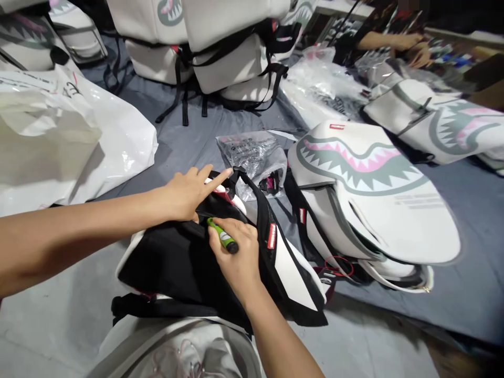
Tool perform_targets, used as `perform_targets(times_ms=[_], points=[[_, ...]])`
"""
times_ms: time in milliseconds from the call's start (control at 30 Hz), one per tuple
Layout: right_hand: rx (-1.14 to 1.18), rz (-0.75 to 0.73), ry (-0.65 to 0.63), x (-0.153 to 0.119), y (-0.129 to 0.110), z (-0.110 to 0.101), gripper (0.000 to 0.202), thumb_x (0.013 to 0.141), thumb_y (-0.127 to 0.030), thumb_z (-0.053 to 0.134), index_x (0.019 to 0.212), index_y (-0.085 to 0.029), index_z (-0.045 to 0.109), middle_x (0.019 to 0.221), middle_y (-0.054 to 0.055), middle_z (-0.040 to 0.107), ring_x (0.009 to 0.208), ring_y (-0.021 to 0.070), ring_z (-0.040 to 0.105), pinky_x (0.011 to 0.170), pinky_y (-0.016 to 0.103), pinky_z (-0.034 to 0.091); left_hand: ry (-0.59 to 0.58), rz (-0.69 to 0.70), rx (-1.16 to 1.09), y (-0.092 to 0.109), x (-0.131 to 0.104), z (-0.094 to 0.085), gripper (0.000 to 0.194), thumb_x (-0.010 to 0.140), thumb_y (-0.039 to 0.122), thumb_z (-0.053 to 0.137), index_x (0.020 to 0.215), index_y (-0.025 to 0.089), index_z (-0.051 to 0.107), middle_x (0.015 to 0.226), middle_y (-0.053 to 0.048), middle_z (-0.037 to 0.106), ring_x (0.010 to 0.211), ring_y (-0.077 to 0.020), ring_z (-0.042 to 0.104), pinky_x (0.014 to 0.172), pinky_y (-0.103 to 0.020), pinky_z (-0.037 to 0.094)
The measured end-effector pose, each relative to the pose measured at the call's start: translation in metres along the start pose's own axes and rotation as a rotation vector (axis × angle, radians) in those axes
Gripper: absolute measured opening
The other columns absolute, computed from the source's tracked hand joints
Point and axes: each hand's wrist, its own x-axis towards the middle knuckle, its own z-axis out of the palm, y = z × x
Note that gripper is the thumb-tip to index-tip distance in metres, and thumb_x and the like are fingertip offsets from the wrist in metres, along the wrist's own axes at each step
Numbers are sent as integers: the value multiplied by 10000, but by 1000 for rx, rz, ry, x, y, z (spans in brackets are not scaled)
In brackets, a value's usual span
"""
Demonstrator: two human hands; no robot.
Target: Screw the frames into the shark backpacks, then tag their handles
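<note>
"Along the grey table (468,199), what is seen?"

"By its near edge, a black-and-white bag (169,262) is propped over the lap; it is flanked on the right by a toothy-print bag (417,220). Beyond it, a clear packet (255,152) is seen"

"And how are the hands placed?"

"The left hand (183,197) is laid across the bag's opening, fingers spread; whether cloth is pinched by the thumb cannot be told. By the right hand (240,262), closed snugly, a green marker (222,234) is gripped"

"Which way is it pointed?"

"Its long axis is slanted: the black end is aimed back and rightward, the green end forward and leftward, at the opening. The marker is set just right of the left thumb, on the near side, but only by the right hand is it held"
</note>
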Motion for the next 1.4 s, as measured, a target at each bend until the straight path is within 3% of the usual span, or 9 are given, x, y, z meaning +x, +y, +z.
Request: perform_targets(times_ms=[167, 300, 467, 600, 700, 867, 967, 1400], points=[[104, -11, 2, 2, 3, 10, 146, 874, -247, 669, 990, -203, 748, 950, 44, 772, 892, 192, 708, 847, 364, 403, 1, -55, 102, 15, -1, -2, 1334, 678, 335, 852, 1575, 282, -134, 1598, -214, 211, 1218, -368, 469, 868, -448, 533], [112, -9, 8, 0, 7, 8, 153, 882, -264, 660, 998, -211, 744, 966, 52, 773, 885, 195, 706, 852, 369, 413, -23, 0, 64, 10, -2, -5, 1162, 776, 257, 727, 1581, 256, -111, 1568, -197, 288, 1234, -336, 467, 916, -403, 505], [123, -8, -22, -1, 6, 1, 157, 888, -272, 653, 1008, -213, 735, 971, 48, 773, 895, 196, 704, 862, 368, 421, -29, 90, -32, -2, -6, -7, 1050, 820, 176, 619, 1576, 307, -98, 1619, -140, 228, 1336, -295, 413, 997, -361, 450], [89, -13, -75, -1, 4, -4, 169, 895, -278, 654, 1027, -204, 730, 973, 43, 776, 882, 199, 707, 856, 366, 420, -99, -9, -34, 1, -8, -15, 1066, 802, 117, 620, 1573, 353, -78, 1657, -171, 93, 1368, -325, 407, 961, -362, 463], [48, -14, -74, 2, 1, -2, 173, 894, -285, 660, 1031, -209, 733, 950, 36, 783, 832, 195, 710, 838, 370, 410, -160, -20, -33, 1, -4, -18, 1065, 788, 95, 610, 1570, 392, -49, 1632, -152, 195, 1292, -324, 483, 912, -361, 485], [92, -7, -154, 11, -4, 11, 171, 881, -299, 678, 1019, -227, 750, 910, 29, 792, 770, 191, 713, 797, 359, 421, -91, 30, -40, -6, 0, -10, 1036, 789, 127, 603, 1581, 350, -27, 1562, -136, 321, 1179, -313, 529, 851, -360, 507], [83, -15, -121, 12, -5, 15, 183, 891, -300, 655, 1024, -214, 746, 924, 45, 792, 755, 195, 709, 783, 361, 436, -73, 25, -42, -7, -1, -7, 1010, 792, 106, 578, 1586, 327, -5, 1542, -143, 342, 1148, -306, 536, 819, -345, 512], [95, 24, -161, 14, -5, 11, 183, 881, -288, 655, 1031, -234, 745, 973, 35, 791, 783, 194, 717, 806, 372, 498, 37, 73, -109, -13, -1, 5, 862, 844, 141, 516, 1585, 304, 107, 1457, -159, 422, 1059, -300, 559, 767, -355, 513]])
